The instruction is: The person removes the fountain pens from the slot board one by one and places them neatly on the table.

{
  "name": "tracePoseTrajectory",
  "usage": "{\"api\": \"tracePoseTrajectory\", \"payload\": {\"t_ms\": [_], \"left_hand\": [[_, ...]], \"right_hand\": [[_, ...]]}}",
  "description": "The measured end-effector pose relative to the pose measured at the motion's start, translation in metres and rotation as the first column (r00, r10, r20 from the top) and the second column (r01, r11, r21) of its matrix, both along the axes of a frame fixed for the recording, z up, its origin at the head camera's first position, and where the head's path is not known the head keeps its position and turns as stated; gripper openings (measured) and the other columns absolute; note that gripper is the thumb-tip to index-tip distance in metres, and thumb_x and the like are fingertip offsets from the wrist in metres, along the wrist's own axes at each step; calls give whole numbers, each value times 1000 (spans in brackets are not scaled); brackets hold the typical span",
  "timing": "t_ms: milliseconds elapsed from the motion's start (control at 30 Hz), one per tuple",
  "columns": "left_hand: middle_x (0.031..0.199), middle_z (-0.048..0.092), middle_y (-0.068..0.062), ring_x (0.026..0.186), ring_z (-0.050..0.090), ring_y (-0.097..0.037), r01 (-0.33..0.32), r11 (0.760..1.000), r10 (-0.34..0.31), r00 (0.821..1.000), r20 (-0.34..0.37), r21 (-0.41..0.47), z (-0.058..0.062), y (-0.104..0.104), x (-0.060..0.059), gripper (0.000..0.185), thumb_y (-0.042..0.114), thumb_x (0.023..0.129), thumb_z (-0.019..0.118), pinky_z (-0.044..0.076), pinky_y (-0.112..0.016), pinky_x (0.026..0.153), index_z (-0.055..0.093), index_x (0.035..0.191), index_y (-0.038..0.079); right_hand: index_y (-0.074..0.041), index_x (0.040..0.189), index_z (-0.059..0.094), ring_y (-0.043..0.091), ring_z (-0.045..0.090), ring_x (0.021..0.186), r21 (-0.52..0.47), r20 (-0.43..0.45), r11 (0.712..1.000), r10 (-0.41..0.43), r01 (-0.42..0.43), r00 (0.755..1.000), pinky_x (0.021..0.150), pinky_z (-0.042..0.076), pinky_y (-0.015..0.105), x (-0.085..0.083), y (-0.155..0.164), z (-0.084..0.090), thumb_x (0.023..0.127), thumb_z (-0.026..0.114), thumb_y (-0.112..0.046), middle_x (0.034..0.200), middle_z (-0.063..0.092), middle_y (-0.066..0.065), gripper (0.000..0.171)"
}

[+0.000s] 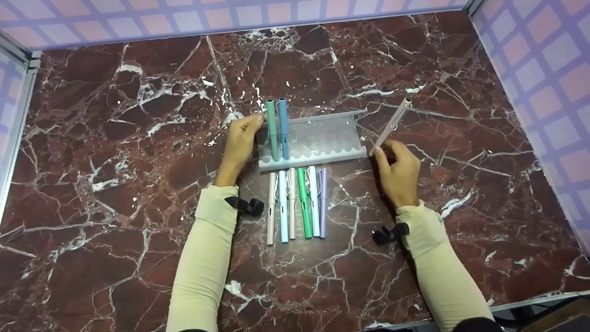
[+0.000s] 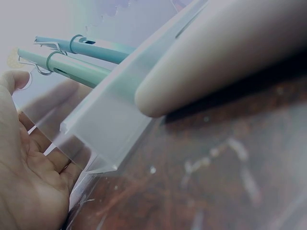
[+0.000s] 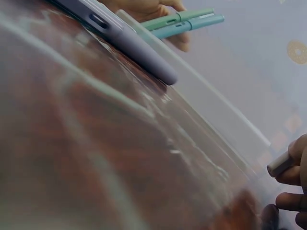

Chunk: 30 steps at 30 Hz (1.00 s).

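My left hand [image 1: 242, 138] grips the left end of a clear plastic pen rack [image 1: 322, 136], its fingers showing behind the see-through panel in the left wrist view. Two capped pens lean in the rack's leftmost notches: a sage-green pen [image 1: 271, 131] and a blue pen [image 1: 283, 131]. To the right of the rack, my right hand [image 1: 400, 170] pinches a greyish-pink pen [image 1: 392, 124] near its lower end, cap end tilted up and away. In the right wrist view only the tip of that pen [image 3: 282, 164] shows between the fingers.
In front of the rack lie several pens side by side: greyish-pink [image 1: 270, 212], pale blue [image 1: 283, 207], green [image 1: 303, 203] and purple [image 1: 323, 203] among them. The brown marbled tabletop [image 1: 138, 184] is bordered by checked panels [image 1: 239, 16] at the back and sides.
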<state>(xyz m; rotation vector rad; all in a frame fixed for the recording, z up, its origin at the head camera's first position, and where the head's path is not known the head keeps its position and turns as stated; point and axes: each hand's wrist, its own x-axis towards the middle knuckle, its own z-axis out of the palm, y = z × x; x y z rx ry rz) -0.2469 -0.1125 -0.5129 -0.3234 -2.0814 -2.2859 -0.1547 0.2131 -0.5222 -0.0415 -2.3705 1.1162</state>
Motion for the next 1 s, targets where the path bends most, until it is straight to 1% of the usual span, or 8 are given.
{"api": "tracePoseTrajectory", "payload": {"t_ms": [133,200,333,400,500,700,900,1000], "left_hand": [[65,60,-25,46,48,-16,1,1000,-1,1000,2,11,0,0,0,30,7,99,49,42,-21,41,74,82,2],[64,59,-26,47,48,-16,-1,1000,1,1000,1,9,0,1,0,31,6,99,49,42,-21,41,73,80,2],[64,53,-31,48,48,-17,-2,1000,2,1000,-2,2,1,1,1,35,6,100,48,42,-21,43,68,73,1],[65,50,-34,48,48,-17,4,1000,-4,1000,-4,2,0,2,0,36,6,100,47,42,-21,43,65,71,-5],[66,54,-34,47,49,-16,-3,1000,3,1000,-6,-11,0,1,0,35,7,100,47,42,-21,42,67,76,-8],[68,58,-33,47,49,-16,-16,1000,16,1000,-3,-27,0,0,1,31,8,100,47,42,-21,42,74,88,-3],[66,53,-36,47,49,-17,-14,999,14,1000,-2,-43,1,0,1,33,10,101,48,42,-21,41,73,82,2],[67,53,-38,47,49,-17,-7,999,7,1000,5,-37,0,0,1,32,10,101,47,41,-22,41,74,84,3]], "right_hand": [[0,94,71,25,68,79,0,21,1000,17,-17,1000,76,53,33,13,1,0,91,73,-10,90,73,14,11],[0,94,71,25,68,78,4,29,1000,23,-23,999,76,53,32,20,1,0,90,73,-10,90,73,14,11],[2,95,71,24,67,75,11,26,999,46,-47,999,73,52,23,35,3,-2,89,74,-7,89,73,14,12],[2,94,71,21,65,72,5,19,998,60,-60,998,70,51,18,43,3,-2,89,74,-7,86,73,13,10],[-1,92,72,15,63,69,6,7,997,75,-75,997,67,49,14,52,4,-1,88,75,-7,82,72,9,8],[-3,93,73,6,61,67,-15,28,995,99,-98,995,64,48,13,56,4,-1,90,75,-10,80,72,6,7],[-1,94,74,9,59,61,-72,41,988,139,-136,989,56,47,13,56,-4,-2,89,75,-5,76,72,6,6],[-2,95,74,10,58,60,-62,62,983,178,-174,982,54,47,16,57,-14,-2,88,75,-6,77,72,6,7]]}}
